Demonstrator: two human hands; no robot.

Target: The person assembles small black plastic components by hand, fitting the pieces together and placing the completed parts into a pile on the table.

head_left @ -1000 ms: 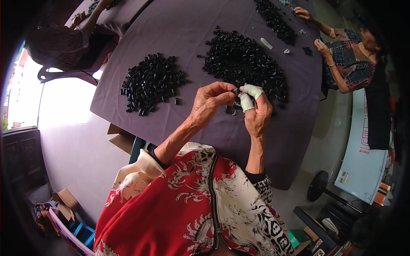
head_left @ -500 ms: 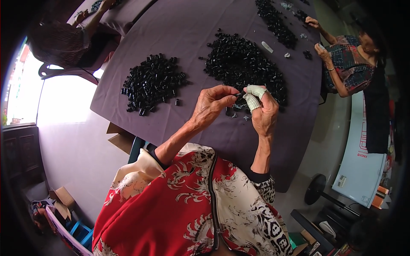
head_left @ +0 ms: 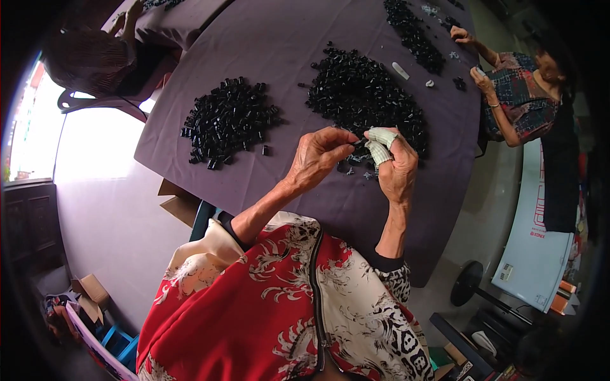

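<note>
My left hand reaches over the cloth-covered table, thumb and index finger pinched on a small black plastic piece. Close beside it, my right hand is closed, with pale knitted finger covers on its thumb and index finger. What lies between those covered fingertips is too small to make out. Just beyond both hands spreads a large heap of small black cylindrical pieces. A second heap of the same pieces lies to the left, one loose piece near it. Grey scraps lie beneath my right hand.
The table wears a purple-grey cloth. Farther off are another strip of black pieces and a pale flat sliver. A co-worker works at the right side, another person sits far left. A cardboard box stands below the table's edge.
Both hands stay together in almost the same place, with small finger movements; the right hand has shifted slightly right. The co-worker's hand at the right has moved slightly.
</note>
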